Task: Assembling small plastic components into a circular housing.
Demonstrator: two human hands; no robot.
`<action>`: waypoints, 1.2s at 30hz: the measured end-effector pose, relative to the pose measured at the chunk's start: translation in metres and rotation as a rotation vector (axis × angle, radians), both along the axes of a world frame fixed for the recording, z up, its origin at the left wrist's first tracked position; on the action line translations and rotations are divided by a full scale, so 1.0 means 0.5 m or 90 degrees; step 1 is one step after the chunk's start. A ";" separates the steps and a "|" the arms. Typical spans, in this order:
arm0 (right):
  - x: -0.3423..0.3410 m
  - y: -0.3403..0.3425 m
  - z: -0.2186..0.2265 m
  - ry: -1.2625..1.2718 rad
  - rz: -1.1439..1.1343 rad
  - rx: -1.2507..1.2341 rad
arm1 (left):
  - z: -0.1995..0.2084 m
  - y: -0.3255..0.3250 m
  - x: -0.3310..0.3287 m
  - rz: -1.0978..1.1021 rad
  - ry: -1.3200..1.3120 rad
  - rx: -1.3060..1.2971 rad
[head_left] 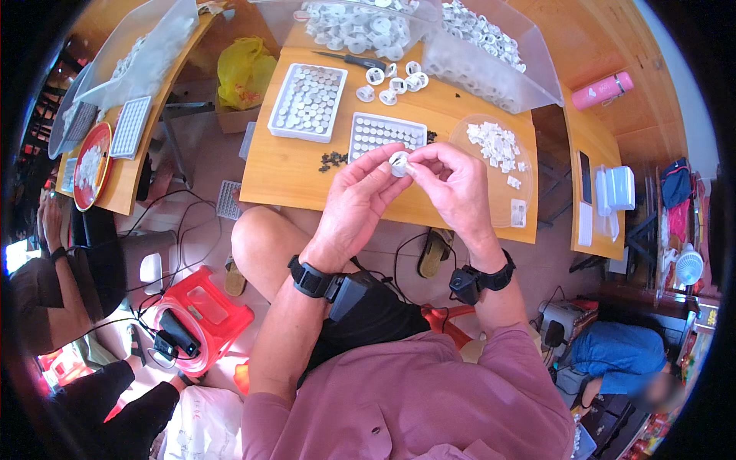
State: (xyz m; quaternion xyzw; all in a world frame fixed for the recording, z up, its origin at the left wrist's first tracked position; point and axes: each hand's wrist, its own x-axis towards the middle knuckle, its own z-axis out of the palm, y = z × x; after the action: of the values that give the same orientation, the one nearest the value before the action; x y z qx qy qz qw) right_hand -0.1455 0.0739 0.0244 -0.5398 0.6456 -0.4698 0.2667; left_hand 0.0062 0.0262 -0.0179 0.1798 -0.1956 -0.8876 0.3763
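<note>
My left hand (359, 198) and my right hand (454, 184) meet above the front edge of a wooden table (284, 172). Between their fingertips they pinch one small round white plastic part (399, 163). Just behind the hands lies a white tray (383, 134) with rows of small round pieces. A second, fuller white tray (308, 101) stands to its left. A few loose white rings (392, 81) lie behind the trays. A clear round lid (494, 165) with small white bits sits by my right hand. Tiny dark pieces (334, 159) are scattered near my left hand.
Clear bags of white parts (491, 54) fill the table's back. A yellow bag (244, 69) lies on the floor to the left, a red stool (201, 314) by my left knee. Another table (115, 138) at the left holds trays and a red plate. People sit at lower left and lower right.
</note>
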 end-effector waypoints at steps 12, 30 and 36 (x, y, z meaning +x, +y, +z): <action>0.004 0.000 -0.008 0.128 -0.015 -0.072 | 0.001 0.003 -0.009 0.005 -0.016 -0.036; -0.004 0.007 -0.006 -0.181 0.036 0.061 | 0.001 0.023 -0.015 0.068 -0.166 -0.185; -0.008 0.002 -0.013 -0.234 0.048 0.047 | -0.005 0.019 -0.012 0.075 -0.152 -0.194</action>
State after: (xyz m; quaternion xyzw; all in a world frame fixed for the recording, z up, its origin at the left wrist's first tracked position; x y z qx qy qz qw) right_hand -0.1495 0.0747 0.0177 -0.4585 0.5819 -0.5263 0.4173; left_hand 0.0002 0.0354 -0.0205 0.2357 -0.3598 -0.7967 0.4246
